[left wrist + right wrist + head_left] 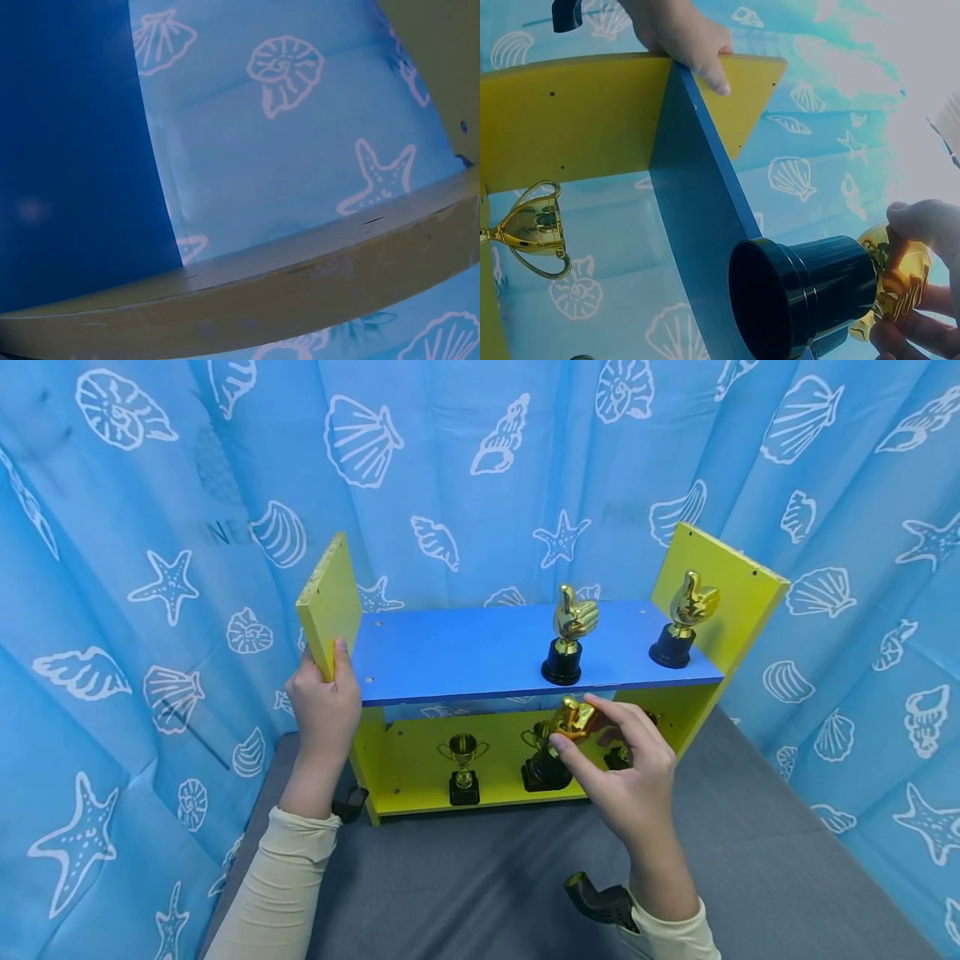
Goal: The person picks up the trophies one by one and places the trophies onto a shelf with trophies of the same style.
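My left hand (324, 706) grips the front edge of the yellow left side panel (330, 597) of a small shelf unit; the left wrist view does not show the hand. With thumb and fingers, my right hand (633, 768) pinches the gold top of a thumbs-up trophy (802, 289), held in front of the shelf unit. Its black base looks hollow underneath in the right wrist view. On the blue upper shelf (450, 647) stand two similar thumbs-up trophies, one near the middle (564, 639) and one at the right (681, 622).
On the yellow lower shelf (420, 752) stands a gold cup trophy (463, 764). Another cup trophy (534, 737) is partly hidden behind the held one, and a further trophy (618, 757) behind my right hand. Grey cloth (465, 877) lies underneath; a blue shell-print curtain (465, 468) hangs behind.
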Tool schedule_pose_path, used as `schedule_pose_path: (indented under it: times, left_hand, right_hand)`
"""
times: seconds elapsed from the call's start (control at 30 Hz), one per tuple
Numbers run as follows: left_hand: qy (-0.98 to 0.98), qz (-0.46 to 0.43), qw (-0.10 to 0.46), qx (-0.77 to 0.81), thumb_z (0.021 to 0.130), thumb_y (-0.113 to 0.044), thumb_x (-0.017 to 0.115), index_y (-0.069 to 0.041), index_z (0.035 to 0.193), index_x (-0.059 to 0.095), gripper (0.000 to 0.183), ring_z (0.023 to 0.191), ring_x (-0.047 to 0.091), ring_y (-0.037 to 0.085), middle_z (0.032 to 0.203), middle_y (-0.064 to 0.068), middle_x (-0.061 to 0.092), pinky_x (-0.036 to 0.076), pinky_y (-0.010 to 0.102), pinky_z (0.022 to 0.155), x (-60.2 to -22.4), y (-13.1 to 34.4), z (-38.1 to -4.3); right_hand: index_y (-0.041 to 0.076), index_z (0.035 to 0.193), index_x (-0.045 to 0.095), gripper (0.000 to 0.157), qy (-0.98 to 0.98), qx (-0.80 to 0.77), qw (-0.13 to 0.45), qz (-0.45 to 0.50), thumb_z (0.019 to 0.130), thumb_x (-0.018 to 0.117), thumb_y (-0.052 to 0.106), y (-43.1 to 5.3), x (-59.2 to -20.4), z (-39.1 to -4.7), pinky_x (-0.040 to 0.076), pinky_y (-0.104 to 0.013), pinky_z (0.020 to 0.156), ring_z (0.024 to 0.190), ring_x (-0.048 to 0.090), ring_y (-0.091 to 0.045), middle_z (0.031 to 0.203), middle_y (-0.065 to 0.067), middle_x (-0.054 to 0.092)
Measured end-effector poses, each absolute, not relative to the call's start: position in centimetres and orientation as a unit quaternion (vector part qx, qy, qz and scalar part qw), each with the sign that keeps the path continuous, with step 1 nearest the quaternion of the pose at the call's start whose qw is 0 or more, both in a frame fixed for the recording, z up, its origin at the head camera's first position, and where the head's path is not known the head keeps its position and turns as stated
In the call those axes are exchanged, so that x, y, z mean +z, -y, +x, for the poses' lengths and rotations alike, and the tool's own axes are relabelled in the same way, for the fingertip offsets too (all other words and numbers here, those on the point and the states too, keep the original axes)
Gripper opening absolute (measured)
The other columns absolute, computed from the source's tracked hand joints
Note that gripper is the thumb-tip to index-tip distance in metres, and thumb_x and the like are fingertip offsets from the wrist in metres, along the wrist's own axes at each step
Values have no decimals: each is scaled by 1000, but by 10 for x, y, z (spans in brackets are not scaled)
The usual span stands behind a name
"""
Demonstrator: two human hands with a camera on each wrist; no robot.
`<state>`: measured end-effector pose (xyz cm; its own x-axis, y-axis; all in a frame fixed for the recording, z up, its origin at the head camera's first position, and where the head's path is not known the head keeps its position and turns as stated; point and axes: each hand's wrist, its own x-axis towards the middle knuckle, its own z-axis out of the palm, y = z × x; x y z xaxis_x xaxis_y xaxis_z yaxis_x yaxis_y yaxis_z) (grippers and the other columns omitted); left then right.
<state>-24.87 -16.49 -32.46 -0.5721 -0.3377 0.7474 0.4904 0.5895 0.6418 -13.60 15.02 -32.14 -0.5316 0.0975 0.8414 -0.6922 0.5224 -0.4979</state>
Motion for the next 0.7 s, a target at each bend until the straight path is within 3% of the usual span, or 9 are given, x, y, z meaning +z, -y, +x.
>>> schedule_pose_path:
  times: [0.33, 0.5, 0.7]
  left_hand:
    - [762, -51, 461, -452, 101, -35, 52, 2, 125, 58, 44, 90, 72, 31, 119, 19, 69, 60, 45, 70, -326, 165, -250]
    - [764, -49, 460, -450, 101, -34, 52, 2, 125, 58, 43, 93, 72, 30, 120, 18, 68, 60, 45, 71, -325, 165, -249]
    - [768, -39, 459, -445, 102, -35, 51, 2, 123, 59, 44, 78, 70, 29, 110, 19, 71, 57, 37, 61, -326, 165, -250]
  right_hand:
    - [-1, 114, 69, 52, 745, 450, 450, 202, 65, 85, -5, -147, -317, -136, 47, -19, 69, 82, 58, -19, 93, -17, 65]
    - [6, 118, 69, 55, 749, 449, 445, 195, 66, 88, 1, -154, -330, -147, 48, -18, 70, 84, 59, -16, 96, -11, 67]
    - [13, 121, 68, 58, 750, 448, 441, 202, 67, 89, 8, -159, -338, -156, 48, -18, 71, 86, 59, -13, 101, -7, 68]
